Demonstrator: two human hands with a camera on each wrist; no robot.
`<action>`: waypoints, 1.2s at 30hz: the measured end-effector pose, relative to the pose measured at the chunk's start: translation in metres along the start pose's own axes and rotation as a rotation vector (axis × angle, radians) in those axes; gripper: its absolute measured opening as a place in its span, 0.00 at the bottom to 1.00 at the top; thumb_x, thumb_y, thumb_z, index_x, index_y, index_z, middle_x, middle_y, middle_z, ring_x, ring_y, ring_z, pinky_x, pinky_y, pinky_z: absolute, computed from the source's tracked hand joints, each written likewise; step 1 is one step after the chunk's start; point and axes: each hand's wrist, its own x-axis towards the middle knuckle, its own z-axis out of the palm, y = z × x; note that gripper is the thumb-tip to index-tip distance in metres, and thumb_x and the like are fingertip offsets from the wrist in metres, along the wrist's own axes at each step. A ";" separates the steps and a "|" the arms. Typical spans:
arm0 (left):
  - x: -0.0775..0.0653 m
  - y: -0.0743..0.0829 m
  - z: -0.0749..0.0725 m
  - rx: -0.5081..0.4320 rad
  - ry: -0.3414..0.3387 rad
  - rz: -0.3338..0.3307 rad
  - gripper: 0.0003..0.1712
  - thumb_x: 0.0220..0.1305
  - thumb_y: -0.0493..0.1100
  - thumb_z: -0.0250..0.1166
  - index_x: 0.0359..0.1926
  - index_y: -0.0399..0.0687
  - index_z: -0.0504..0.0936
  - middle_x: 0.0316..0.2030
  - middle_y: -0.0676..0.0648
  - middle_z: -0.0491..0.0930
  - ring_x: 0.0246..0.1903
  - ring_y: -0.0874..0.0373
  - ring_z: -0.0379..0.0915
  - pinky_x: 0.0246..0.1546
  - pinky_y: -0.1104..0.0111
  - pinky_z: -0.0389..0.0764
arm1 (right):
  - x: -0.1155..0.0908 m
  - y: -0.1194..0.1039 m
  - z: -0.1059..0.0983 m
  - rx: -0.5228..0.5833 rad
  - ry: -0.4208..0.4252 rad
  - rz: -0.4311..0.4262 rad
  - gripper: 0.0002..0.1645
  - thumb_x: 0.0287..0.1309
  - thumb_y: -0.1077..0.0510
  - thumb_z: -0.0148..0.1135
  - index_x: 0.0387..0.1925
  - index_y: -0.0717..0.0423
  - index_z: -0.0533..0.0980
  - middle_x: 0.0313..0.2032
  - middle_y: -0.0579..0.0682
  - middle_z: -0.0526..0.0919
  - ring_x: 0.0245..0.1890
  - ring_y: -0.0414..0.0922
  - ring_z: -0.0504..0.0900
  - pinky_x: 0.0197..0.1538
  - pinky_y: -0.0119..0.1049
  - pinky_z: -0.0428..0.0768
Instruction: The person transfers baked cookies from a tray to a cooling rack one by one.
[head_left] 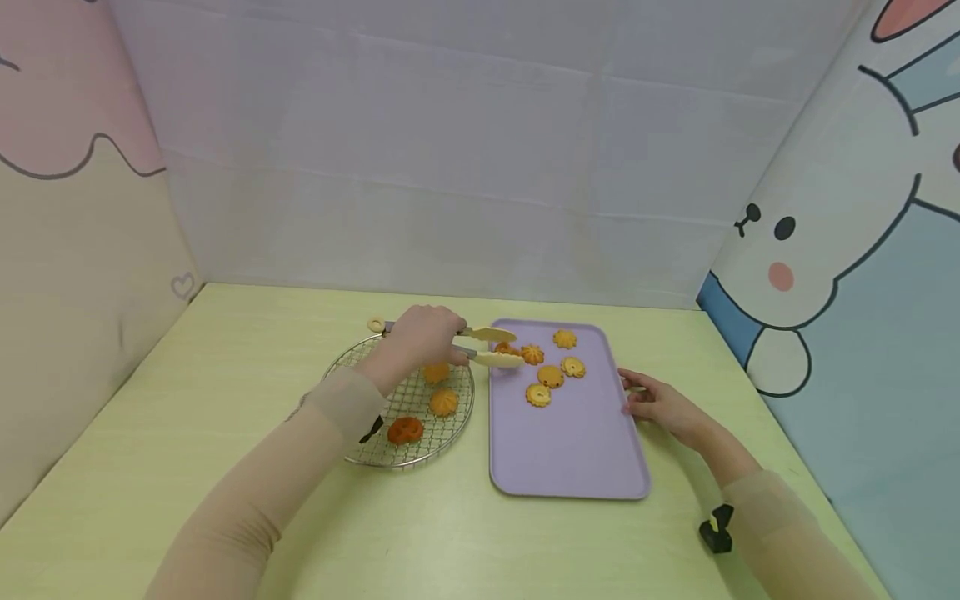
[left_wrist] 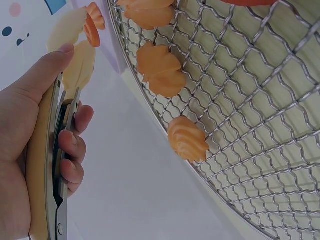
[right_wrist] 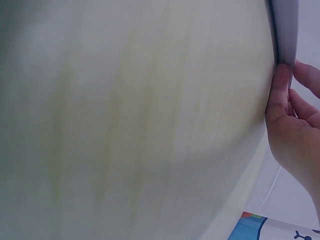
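Note:
My left hand [head_left: 423,333] grips a pair of tongs [head_left: 498,360] with yellow-brown handles and cream tips, reaching over the tray's upper left part. Between the tips in the left wrist view shows an orange-brown cookie [left_wrist: 93,26]; whether they squeeze it is unclear. Several cookies [head_left: 551,377], some flower-shaped, lie on the upper half of the purple tray [head_left: 570,458]. At the tray's right edge, my right hand [head_left: 667,410] holds the rim, thumb and fingers on either side of it in the right wrist view. Beneath my left forearm is a round wire rack [head_left: 450,437].
On the rack sit a darker reddish-brown pretzel-shaped cookie [head_left: 405,430] and several swirled orange cookies [left_wrist: 161,70]. Rack and tray stand side by side on a pale yellow-green table [head_left: 420,533]. A white wall [head_left: 465,242] rises behind, with cartoon-printed panels on both sides.

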 end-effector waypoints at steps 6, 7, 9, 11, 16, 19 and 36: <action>-0.009 -0.001 -0.007 0.011 0.004 -0.005 0.30 0.51 0.64 0.68 0.50 0.52 0.81 0.36 0.54 0.81 0.27 0.60 0.73 0.27 0.66 0.74 | -0.001 -0.002 0.001 0.009 -0.002 0.008 0.41 0.62 0.63 0.57 0.71 0.63 0.49 0.59 0.63 0.60 0.46 0.43 0.68 0.44 0.26 0.76; -0.011 0.000 -0.008 0.012 0.005 -0.007 0.30 0.51 0.64 0.68 0.50 0.52 0.80 0.37 0.53 0.81 0.28 0.59 0.73 0.27 0.65 0.75 | -0.001 -0.002 0.001 0.008 -0.002 0.009 0.41 0.63 0.63 0.57 0.71 0.63 0.49 0.59 0.63 0.60 0.46 0.43 0.68 0.44 0.26 0.76; -0.016 0.000 -0.010 0.020 0.010 -0.013 0.31 0.51 0.65 0.67 0.51 0.52 0.80 0.40 0.53 0.82 0.30 0.58 0.75 0.29 0.64 0.77 | -0.001 -0.002 0.001 0.007 -0.002 0.011 0.41 0.63 0.63 0.57 0.71 0.63 0.49 0.59 0.63 0.60 0.46 0.43 0.68 0.44 0.26 0.76; -0.020 0.000 -0.012 0.024 0.019 -0.018 0.33 0.51 0.65 0.67 0.53 0.52 0.79 0.43 0.52 0.82 0.34 0.56 0.77 0.32 0.63 0.78 | -0.001 -0.003 0.001 0.007 -0.001 0.012 0.41 0.63 0.63 0.57 0.71 0.63 0.49 0.59 0.63 0.60 0.46 0.43 0.68 0.44 0.26 0.76; -0.029 -0.002 -0.014 0.036 0.043 -0.019 0.36 0.51 0.67 0.66 0.56 0.53 0.77 0.46 0.51 0.81 0.37 0.54 0.79 0.34 0.62 0.80 | -0.001 -0.003 0.000 0.010 -0.005 0.012 0.41 0.63 0.64 0.56 0.71 0.63 0.49 0.59 0.63 0.60 0.46 0.44 0.68 0.44 0.26 0.76; -0.035 -0.002 -0.017 0.039 0.052 -0.019 0.37 0.51 0.68 0.65 0.57 0.53 0.76 0.48 0.51 0.81 0.38 0.55 0.79 0.35 0.62 0.80 | -0.001 -0.003 0.001 0.015 -0.008 0.013 0.41 0.63 0.64 0.56 0.71 0.63 0.49 0.59 0.63 0.59 0.46 0.43 0.68 0.44 0.26 0.76; -0.069 -0.010 -0.032 -0.015 0.165 -0.032 0.34 0.50 0.68 0.65 0.51 0.53 0.78 0.33 0.54 0.79 0.26 0.60 0.73 0.24 0.66 0.74 | -0.005 -0.006 0.003 -0.013 -0.010 -0.012 0.40 0.63 0.63 0.56 0.71 0.65 0.48 0.59 0.64 0.60 0.45 0.42 0.68 0.44 0.25 0.75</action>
